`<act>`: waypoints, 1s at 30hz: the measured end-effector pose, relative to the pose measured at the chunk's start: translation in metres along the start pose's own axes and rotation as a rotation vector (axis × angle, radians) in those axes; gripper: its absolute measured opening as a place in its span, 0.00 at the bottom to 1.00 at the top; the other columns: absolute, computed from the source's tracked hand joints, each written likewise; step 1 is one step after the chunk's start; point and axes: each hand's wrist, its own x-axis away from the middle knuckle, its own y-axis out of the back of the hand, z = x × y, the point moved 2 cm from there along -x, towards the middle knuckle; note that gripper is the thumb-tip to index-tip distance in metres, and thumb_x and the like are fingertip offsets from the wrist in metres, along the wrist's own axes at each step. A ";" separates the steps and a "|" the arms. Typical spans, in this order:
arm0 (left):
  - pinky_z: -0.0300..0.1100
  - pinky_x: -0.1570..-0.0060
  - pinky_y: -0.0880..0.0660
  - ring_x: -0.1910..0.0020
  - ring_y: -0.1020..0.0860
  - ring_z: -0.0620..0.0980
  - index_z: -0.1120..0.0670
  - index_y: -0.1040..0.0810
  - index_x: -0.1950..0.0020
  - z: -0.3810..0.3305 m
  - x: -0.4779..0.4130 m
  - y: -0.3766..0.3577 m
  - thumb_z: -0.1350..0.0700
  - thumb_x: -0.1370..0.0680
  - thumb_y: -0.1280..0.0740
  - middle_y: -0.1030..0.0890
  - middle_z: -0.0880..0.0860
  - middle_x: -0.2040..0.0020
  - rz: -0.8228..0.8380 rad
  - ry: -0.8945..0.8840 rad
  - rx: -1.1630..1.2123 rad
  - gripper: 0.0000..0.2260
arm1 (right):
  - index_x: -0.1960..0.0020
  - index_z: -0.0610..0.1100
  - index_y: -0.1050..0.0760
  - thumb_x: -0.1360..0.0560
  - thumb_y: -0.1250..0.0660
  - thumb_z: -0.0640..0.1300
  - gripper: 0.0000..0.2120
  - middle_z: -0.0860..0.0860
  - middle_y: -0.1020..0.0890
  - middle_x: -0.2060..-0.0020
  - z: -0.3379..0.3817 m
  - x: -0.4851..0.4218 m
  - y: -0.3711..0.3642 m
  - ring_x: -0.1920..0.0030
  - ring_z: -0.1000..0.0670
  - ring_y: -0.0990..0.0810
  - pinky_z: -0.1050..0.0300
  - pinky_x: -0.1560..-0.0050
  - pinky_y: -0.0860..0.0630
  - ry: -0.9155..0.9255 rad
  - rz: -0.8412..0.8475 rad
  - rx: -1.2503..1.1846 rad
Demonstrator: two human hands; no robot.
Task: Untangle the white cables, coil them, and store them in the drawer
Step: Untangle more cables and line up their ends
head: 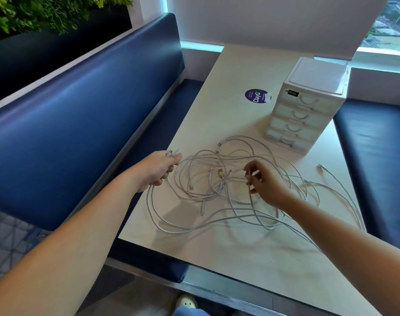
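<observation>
A tangle of white cables point(217, 190) lies spread over the middle of the pale table point(251, 258), with loops trailing toward the right edge. My left hand point(159, 168) grips one cable near its plug end at the table's left edge. My right hand point(262, 181) hovers over the tangle and pinches a cable strand between thumb and fingers. A white plastic drawer unit point(306, 106) with several closed drawers stands at the back right of the table.
A round purple sticker point(257, 95) is on the table left of the drawer unit. Blue padded benches point(91, 99) flank the table on the left and right. A loose cable end point(322, 167) lies near the right edge. A shoe point(186, 303) shows below.
</observation>
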 end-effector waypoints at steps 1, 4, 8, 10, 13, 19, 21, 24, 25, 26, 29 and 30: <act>0.35 0.75 0.44 0.73 0.42 0.42 0.53 0.29 0.56 -0.001 0.001 -0.001 0.48 0.17 0.40 0.36 0.47 0.69 0.016 0.000 -0.012 0.12 | 0.54 0.50 0.29 0.22 0.40 0.33 0.12 0.47 0.25 0.55 0.004 0.000 0.001 0.62 0.48 0.21 0.58 0.68 0.21 0.004 -0.004 -0.050; 0.37 0.73 0.45 0.74 0.41 0.43 0.55 0.25 0.53 -0.005 0.004 -0.008 0.49 0.17 0.39 0.36 0.48 0.68 0.063 -0.009 -0.031 0.11 | 0.50 0.45 0.29 0.22 0.40 0.32 0.09 0.48 0.27 0.52 0.017 0.000 0.004 0.65 0.50 0.21 0.57 0.68 0.20 -0.008 0.003 -0.232; 0.38 0.72 0.44 0.73 0.40 0.43 0.55 0.21 0.53 -0.007 0.003 -0.021 0.50 0.18 0.37 0.32 0.48 0.66 0.107 -0.017 -0.101 0.10 | 0.36 0.49 0.33 0.26 0.36 0.27 0.24 0.54 0.29 0.40 0.020 0.003 0.006 0.58 0.48 0.19 0.56 0.62 0.19 -0.025 0.143 -0.273; 0.38 0.72 0.44 0.73 0.39 0.44 0.54 0.20 0.51 -0.006 0.002 -0.030 0.50 0.19 0.36 0.26 0.49 0.64 0.125 -0.026 -0.146 0.09 | 0.30 0.49 0.39 0.26 0.36 0.26 0.31 0.52 0.29 0.41 0.016 0.004 0.008 0.59 0.45 0.19 0.50 0.58 0.18 -0.056 0.202 -0.237; 0.37 0.72 0.39 0.72 0.34 0.42 0.53 0.19 0.48 -0.002 0.000 -0.045 0.50 0.19 0.35 0.17 0.50 0.54 0.132 -0.037 -0.246 0.09 | 0.28 0.48 0.43 0.26 0.32 0.33 0.33 0.47 0.24 0.46 0.010 0.006 0.013 0.59 0.45 0.20 0.46 0.49 0.23 -0.043 0.257 0.028; 0.40 0.65 0.37 0.64 0.27 0.48 0.55 0.22 0.60 0.014 -0.001 -0.077 0.50 0.21 0.32 0.24 0.52 0.64 0.154 -0.122 -0.438 0.11 | 0.39 0.49 0.28 0.26 0.31 0.41 0.17 0.57 0.19 0.54 -0.024 0.027 0.023 0.57 0.53 0.21 0.60 0.47 0.27 -0.089 0.450 0.535; 0.40 0.58 0.30 0.55 0.21 0.51 0.57 0.18 0.49 0.025 -0.006 -0.093 0.49 0.21 0.33 0.19 0.54 0.56 0.188 -0.144 -0.520 0.12 | 0.41 0.47 0.25 0.25 0.32 0.39 0.13 0.56 0.19 0.55 -0.032 0.035 0.025 0.56 0.54 0.21 0.64 0.52 0.29 -0.062 0.426 0.543; 0.44 0.39 0.28 0.38 0.23 0.51 0.50 0.20 0.36 0.032 -0.009 -0.111 0.48 0.21 0.34 0.19 0.52 0.39 0.165 -0.168 -0.601 0.14 | 0.47 0.44 0.23 0.21 0.38 0.38 0.07 0.52 0.20 0.56 -0.035 0.046 0.026 0.61 0.52 0.21 0.63 0.61 0.27 -0.161 0.378 0.232; 0.43 0.38 0.29 0.36 0.24 0.50 0.48 0.22 0.34 0.034 -0.009 -0.116 0.49 0.20 0.34 0.20 0.51 0.36 0.149 -0.168 -0.608 0.15 | 0.47 0.43 0.22 0.21 0.40 0.38 0.08 0.50 0.21 0.55 -0.037 0.048 0.026 0.60 0.51 0.21 0.63 0.62 0.26 -0.172 0.355 0.191; 0.42 0.37 0.29 0.35 0.25 0.49 0.47 0.23 0.33 0.036 -0.010 -0.120 0.49 0.20 0.35 0.21 0.50 0.35 0.136 -0.174 -0.624 0.16 | 0.45 0.42 0.22 0.21 0.39 0.39 0.09 0.50 0.23 0.54 -0.040 0.049 0.027 0.58 0.50 0.21 0.63 0.62 0.26 -0.157 0.329 0.241; 0.41 0.40 0.30 0.34 0.26 0.50 0.48 0.25 0.31 0.044 -0.011 -0.132 0.51 0.20 0.34 0.23 0.50 0.33 0.089 -0.186 -0.677 0.18 | 0.37 0.41 0.28 0.23 0.35 0.42 0.15 0.48 0.29 0.48 -0.048 0.052 0.025 0.50 0.48 0.24 0.65 0.52 0.32 -0.065 0.320 0.513; 0.40 0.41 0.30 0.35 0.25 0.50 0.49 0.25 0.31 0.046 -0.011 -0.135 0.51 0.21 0.34 0.22 0.50 0.34 0.070 -0.188 -0.668 0.17 | 0.35 0.41 0.30 0.24 0.33 0.44 0.19 0.47 0.29 0.46 -0.050 0.053 0.022 0.50 0.49 0.26 0.64 0.50 0.33 -0.056 0.332 0.542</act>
